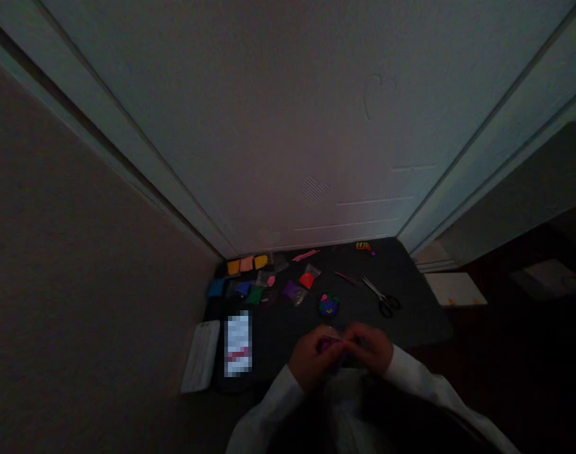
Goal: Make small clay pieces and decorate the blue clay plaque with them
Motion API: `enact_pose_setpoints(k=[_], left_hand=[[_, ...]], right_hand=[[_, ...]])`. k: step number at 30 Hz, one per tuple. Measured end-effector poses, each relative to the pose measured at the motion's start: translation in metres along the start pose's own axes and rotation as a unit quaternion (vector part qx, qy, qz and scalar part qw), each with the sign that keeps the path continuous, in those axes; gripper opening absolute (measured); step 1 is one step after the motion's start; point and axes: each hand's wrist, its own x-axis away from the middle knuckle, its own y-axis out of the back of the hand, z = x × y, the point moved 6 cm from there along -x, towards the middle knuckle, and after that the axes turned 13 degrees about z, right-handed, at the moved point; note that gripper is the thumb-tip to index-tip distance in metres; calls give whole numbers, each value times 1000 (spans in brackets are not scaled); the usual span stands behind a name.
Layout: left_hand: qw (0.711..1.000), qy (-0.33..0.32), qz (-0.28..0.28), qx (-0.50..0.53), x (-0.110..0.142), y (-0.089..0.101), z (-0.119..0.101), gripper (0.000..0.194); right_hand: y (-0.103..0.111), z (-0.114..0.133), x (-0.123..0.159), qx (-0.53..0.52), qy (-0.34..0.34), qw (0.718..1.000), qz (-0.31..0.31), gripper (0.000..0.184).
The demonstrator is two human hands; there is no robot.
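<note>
Near the front edge of the dark table, my left hand (311,356) is closed around a small clear bag with purple stuff (326,343) in it. My right hand (370,348) meets it from the other side, thumb and fingers pinched at the bag's edge; fine detail there is dim. Just beyond my hands sits a round blue piece (328,305) with small green, pink and yellow bits on top. Scissors (381,296) with black handles lie to its right, beside a thin pink stick-like tool (348,278).
Several small bags of coloured material, among them a red bag (307,279), a purple bag (293,292) and a green bag (254,294), lie at the left. A lit phone (237,344) and a white box (200,356) are front left. A white wall (288,126) borders the table's back.
</note>
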Motion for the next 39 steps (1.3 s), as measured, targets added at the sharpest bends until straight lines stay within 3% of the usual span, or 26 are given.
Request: enact_pose_setpoints(k=[11, 15, 19, 27, 35, 39], left_hand=[[993, 21, -107, -54, 7, 14, -1, 20], [992, 16, -110, -54, 6, 14, -4, 20], [993, 4, -118, -9, -2, 11, -1, 22], [999, 39, 22, 12, -8, -5, 13, 36], [997, 45, 56, 6, -6, -9, 20, 34], [997, 52, 56, 30, -8, -13, 26, 37]], right_hand=[[-9, -3, -4, 19, -12, 1000, 14, 28], [-12, 1, -6, 17, 11, 999, 48, 30], [-9, 0, -7, 30, 11, 999, 41, 32], [4, -13, -5, 43, -27, 999, -9, 35], [-10, -22, -5, -23, -33, 998, 46, 40], [-10, -28, -6, -27, -42, 998, 34, 38]])
